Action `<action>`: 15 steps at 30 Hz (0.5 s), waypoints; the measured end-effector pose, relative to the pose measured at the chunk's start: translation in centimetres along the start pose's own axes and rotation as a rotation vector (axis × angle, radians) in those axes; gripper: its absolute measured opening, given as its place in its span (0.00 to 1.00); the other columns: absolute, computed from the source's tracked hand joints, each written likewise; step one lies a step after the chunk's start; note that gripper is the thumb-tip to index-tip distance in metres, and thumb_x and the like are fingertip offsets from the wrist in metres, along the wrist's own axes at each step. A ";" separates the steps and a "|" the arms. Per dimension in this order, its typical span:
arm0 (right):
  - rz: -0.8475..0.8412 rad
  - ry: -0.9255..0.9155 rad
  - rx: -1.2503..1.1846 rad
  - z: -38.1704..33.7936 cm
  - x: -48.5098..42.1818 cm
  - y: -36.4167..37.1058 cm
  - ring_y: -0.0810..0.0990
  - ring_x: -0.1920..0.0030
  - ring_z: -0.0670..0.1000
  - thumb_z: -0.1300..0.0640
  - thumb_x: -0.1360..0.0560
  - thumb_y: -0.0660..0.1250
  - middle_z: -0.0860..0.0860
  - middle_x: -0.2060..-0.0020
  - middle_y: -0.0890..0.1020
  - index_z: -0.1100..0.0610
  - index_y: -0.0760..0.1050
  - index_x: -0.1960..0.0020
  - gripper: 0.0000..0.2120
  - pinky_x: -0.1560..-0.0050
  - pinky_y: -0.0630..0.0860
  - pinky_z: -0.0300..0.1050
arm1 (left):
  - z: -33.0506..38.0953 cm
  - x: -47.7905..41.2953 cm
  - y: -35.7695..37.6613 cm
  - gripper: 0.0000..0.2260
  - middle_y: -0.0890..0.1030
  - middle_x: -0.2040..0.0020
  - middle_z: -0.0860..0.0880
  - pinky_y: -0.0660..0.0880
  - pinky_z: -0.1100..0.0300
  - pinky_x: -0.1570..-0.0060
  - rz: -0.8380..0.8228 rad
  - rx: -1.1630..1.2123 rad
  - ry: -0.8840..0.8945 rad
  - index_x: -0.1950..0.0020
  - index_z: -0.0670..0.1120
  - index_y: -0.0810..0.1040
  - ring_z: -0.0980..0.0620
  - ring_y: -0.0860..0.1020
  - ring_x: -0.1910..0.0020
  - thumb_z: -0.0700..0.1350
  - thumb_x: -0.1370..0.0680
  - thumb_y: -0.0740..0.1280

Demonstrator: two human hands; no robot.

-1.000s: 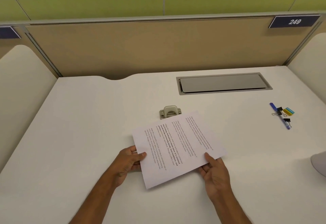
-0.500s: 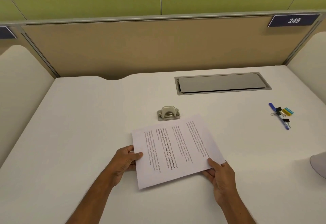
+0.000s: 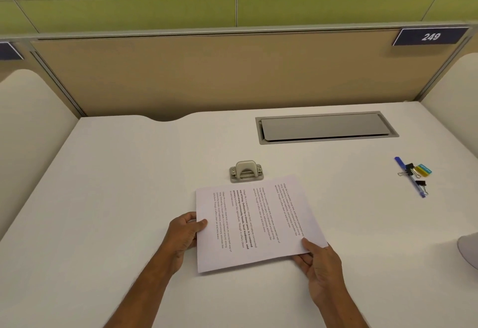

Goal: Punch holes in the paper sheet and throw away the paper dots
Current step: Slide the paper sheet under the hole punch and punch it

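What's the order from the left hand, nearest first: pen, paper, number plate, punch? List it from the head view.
1. paper, held by the left hand at its left edge.
2. punch, just beyond the paper.
3. pen, far right on the desk.
4. number plate, up on the partition, right rear.

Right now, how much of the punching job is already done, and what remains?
Nothing looks done: the paper sheet shows no holes and no paper dots are visible. In hand: the left hand and right hand hold the sheet by its edges, its far edge just before the hole punch. Left: slide it in, press, throw away the dots.
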State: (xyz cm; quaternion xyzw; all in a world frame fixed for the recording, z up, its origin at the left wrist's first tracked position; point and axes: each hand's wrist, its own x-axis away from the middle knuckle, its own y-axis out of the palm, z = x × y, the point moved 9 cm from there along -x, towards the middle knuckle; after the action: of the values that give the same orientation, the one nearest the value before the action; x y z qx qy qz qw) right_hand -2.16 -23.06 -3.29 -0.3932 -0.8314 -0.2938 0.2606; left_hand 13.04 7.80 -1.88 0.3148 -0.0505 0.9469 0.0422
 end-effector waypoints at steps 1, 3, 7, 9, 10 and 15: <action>0.000 0.003 -0.005 0.0 -0.1 0.0 0.84 0.49 0.59 0.69 0.24 0.67 0.58 0.44 0.84 0.57 0.76 0.37 0.17 0.63 0.85 0.47 | 0.1 -0.1 0.0 0.09 0.87 0.50 0.45 0.81 0.53 0.54 0.003 0.005 0.003 0.41 0.43 0.81 0.44 0.86 0.51 0.38 0.21 0.69; -0.002 0.006 -0.014 0.0 -0.4 0.1 0.84 0.49 0.59 0.69 0.24 0.67 0.58 0.44 0.84 0.58 0.75 0.35 0.19 0.64 0.85 0.46 | 0.2 -0.4 0.1 0.09 0.87 0.49 0.46 0.81 0.52 0.52 0.003 0.011 0.009 0.40 0.44 0.81 0.44 0.86 0.50 0.38 0.21 0.69; -0.005 0.007 -0.004 -0.1 -0.6 0.3 0.85 0.50 0.58 0.69 0.24 0.66 0.57 0.44 0.84 0.57 0.76 0.37 0.17 0.61 0.85 0.46 | 0.4 -0.7 0.3 0.10 0.87 0.49 0.47 0.81 0.53 0.53 -0.007 0.013 0.011 0.39 0.45 0.80 0.45 0.86 0.50 0.38 0.20 0.68; -0.004 0.011 -0.005 0.0 -0.6 0.2 0.85 0.51 0.57 0.68 0.23 0.66 0.57 0.44 0.84 0.56 0.76 0.36 0.17 0.60 0.84 0.46 | 0.4 -0.7 0.3 0.10 0.87 0.49 0.46 0.81 0.54 0.54 -0.010 0.020 0.010 0.40 0.45 0.80 0.45 0.86 0.50 0.38 0.20 0.68; -0.002 0.014 -0.006 0.0 -0.6 0.2 0.85 0.51 0.57 0.68 0.23 0.66 0.57 0.44 0.84 0.56 0.75 0.36 0.18 0.59 0.84 0.47 | 0.4 -0.7 0.2 0.10 0.87 0.48 0.46 0.81 0.54 0.55 -0.009 0.023 0.011 0.40 0.45 0.80 0.45 0.86 0.50 0.38 0.20 0.68; 0.013 0.023 -0.018 0.2 -0.7 0.2 0.85 0.52 0.56 0.68 0.24 0.67 0.56 0.45 0.85 0.57 0.76 0.35 0.19 0.62 0.84 0.45 | 0.1 -0.7 0.1 0.10 0.87 0.48 0.47 0.81 0.52 0.52 -0.009 0.033 0.015 0.40 0.46 0.80 0.44 0.86 0.50 0.38 0.20 0.68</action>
State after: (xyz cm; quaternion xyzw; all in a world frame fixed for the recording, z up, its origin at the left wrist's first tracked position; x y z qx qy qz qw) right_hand -1.64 -23.15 -3.82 -0.3974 -0.8230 -0.3042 0.2687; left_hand 13.70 7.67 -2.20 0.3085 -0.0334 0.9497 0.0415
